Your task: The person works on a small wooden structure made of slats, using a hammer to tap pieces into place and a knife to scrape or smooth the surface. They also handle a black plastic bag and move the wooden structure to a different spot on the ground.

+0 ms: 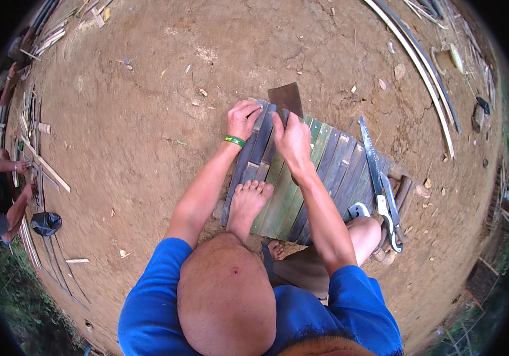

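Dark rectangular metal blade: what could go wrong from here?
The dark rectangular metal blade at the right hand sits close to the left hand, so a slip might cut it. The bare left foot on the dark and green slats could be struck. The long toothed saw lies near the right knee; a bump might scratch it.

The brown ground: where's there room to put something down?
Mostly bare dirt lies between the left forearm and far-left sticks, and between the saw and curved strips. The slatted board is crowded: left hand, right hand, foot, blade, saw.
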Demonstrator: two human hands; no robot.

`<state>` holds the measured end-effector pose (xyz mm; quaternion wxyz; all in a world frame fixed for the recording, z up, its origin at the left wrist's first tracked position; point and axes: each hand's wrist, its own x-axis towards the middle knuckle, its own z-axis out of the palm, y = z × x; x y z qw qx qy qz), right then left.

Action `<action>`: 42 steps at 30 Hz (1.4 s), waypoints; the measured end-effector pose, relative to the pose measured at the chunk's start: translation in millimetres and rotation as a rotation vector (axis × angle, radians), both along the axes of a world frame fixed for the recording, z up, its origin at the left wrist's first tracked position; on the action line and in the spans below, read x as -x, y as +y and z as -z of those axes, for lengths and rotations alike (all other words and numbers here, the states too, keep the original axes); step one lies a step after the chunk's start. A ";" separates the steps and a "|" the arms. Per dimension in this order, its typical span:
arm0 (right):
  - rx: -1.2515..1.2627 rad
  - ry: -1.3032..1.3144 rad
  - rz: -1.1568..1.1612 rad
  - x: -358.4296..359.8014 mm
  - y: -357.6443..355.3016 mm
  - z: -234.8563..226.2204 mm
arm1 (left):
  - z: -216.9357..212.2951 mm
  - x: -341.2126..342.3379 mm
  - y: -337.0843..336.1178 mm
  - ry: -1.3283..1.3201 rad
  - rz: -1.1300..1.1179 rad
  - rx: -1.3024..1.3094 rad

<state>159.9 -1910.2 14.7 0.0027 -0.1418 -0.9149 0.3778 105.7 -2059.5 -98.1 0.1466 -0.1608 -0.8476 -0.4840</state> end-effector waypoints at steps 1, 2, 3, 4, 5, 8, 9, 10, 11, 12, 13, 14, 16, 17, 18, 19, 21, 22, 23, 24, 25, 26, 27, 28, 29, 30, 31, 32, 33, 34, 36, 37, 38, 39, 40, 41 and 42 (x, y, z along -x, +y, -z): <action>0.031 -0.006 0.015 -3.3 0.4 -7.3 | -3.4 -5.2 0.6 -0.004 -0.049 -0.004; 0.043 -0.003 0.001 -4.4 1.9 -17.5 | -8.6 -8.5 3.3 -0.001 -0.095 -0.011; 0.053 -0.002 -0.008 -6.3 5.9 -24.7 | -10.6 -17.3 8.4 -0.068 -0.219 0.021; 0.063 -0.002 -0.017 -7.4 9.1 -30.9 | -13.0 -30.4 12.6 -0.137 -0.343 0.055; 0.066 0.029 -0.027 -8.6 8.5 -38.2 | -14.4 -42.8 12.5 -0.209 -0.474 0.095; 0.100 0.136 -0.042 -13.8 1.6 -47.7 | -5.5 -63.5 8.2 -0.708 -0.375 0.406; 0.129 0.181 -0.034 -16.5 -2.2 -47.9 | -3.4 -65.5 6.2 -0.764 -0.326 0.461; 0.159 0.225 -0.026 -17.9 -5.7 -47.4 | -0.8 -65.9 4.9 -0.744 -0.310 0.475; 0.146 0.223 -0.023 -18.1 -7.4 -45.1 | -1.1 -62.8 6.7 -0.720 -0.291 0.486; 0.134 0.220 -0.019 -19.6 -9.1 -38.6 | -1.7 -61.0 8.7 -0.695 -0.271 0.497; 0.122 0.218 -0.015 -22.0 -10.5 -29.8 | -3.3 -64.6 10.7 -0.685 -0.283 0.510; 0.086 0.176 -0.044 -20.6 -9.2 -11.1 | -3.4 -61.0 12.0 -0.672 -0.270 0.499; 0.014 0.079 -0.103 -16.4 -3.2 35.7 | -2.4 -62.9 12.4 -0.660 -0.241 0.479; -0.097 -0.070 -0.150 -7.0 -4.9 35.8 | -1.6 -60.9 10.9 -0.670 -0.252 0.486; -0.069 -0.057 -0.135 -5.8 -5.2 34.0 | -1.2 -61.4 10.1 -0.670 -0.252 0.485; -0.041 -0.043 -0.119 -6.0 -4.9 31.8 | -1.2 -64.0 9.4 -0.670 -0.252 0.484; 0.009 0.072 -0.101 0.0 -10.5 12.0 | 1.0 -67.9 6.2 -0.690 -0.257 0.485; 0.063 0.146 -0.082 -7.6 -14.9 10.0 | 2.7 -71.5 4.0 -0.709 -0.258 0.485; 0.117 0.244 -0.064 -9.8 -19.7 4.6 | 1.6 -64.6 1.6 -0.705 -0.265 0.481; 0.166 0.338 -0.038 -11.6 -19.3 -0.1 | 0.2 -61.9 4.5 -0.700 -0.259 0.478; 0.137 0.280 -0.041 -14.8 -14.4 28.7 | -1.2 -60.1 7.8 -0.696 -0.254 0.475; 0.040 0.185 -0.052 -9.7 -6.5 37.4 | -1.6 -60.5 14.8 -0.698 -0.236 0.470; -0.053 0.083 -0.068 -3.9 -1.6 43.1 | -7.3 -60.3 16.1 -0.768 -0.201 0.470; -0.146 -0.021 -0.081 -3.6 4.7 47.4 | -6.4 -66.9 18.6 -0.784 -0.191 0.478; -0.149 0.078 -0.103 -1.5 2.7 36.2 | -2.7 -64.6 12.1 -0.780 -0.206 0.487; -0.085 0.134 -0.098 7.6 1.1 18.5 | -0.5 -59.2 9.7 -0.776 -0.227 0.493; -0.008 0.142 -0.096 -0.2 -5.9 4.4 | 0.3 -65.1 4.1 -0.718 -0.256 0.467; 0.054 0.179 -0.079 -2.0 -7.4 -6.6 | 1.1 -64.5 2.9 -0.716 -0.257 0.473; 0.140 0.349 -0.053 -10.3 -14.7 -9.1 | 1.7 -64.4 0.5 -0.714 -0.259 0.479; 0.038 0.193 -0.107 -11.6 -16.1 3.2 | 2.2 -64.5 -2.0 -0.712 -0.263 0.486; -0.195 -0.114 -0.170 -11.5 -0.3 38.1 | -5.8 -57.2 14.7 -0.703 -0.229 0.474; -0.144 -0.052 -0.160 -5.6 6.2 49.2 | -7.1 -57.4 19.8 -0.706 -0.218 0.470; -0.119 -0.052 -0.141 -9.6 2.3 46.6 | -5.5 -60.3 13.7 -0.716 -0.223 0.477; -0.100 -0.032 -0.124 -3.9 2.0 36.2 | -6.0 -65.8 12.5 -0.700 -0.253 0.469; -0.082 -0.012 -0.105 1.0 2.4 27.8 | -4.5 -58.7 13.7 -0.693 -0.250 0.464; -0.048 0.076 -0.098 -6.1 2.3 27.4 | -4.0 -64.0 10.3 -0.713 -0.249 0.469; 0.008 0.136 -0.099 -12.0 -1.0 23.9 | -2.5 -63.2 7.2 -0.721 -0.252 0.469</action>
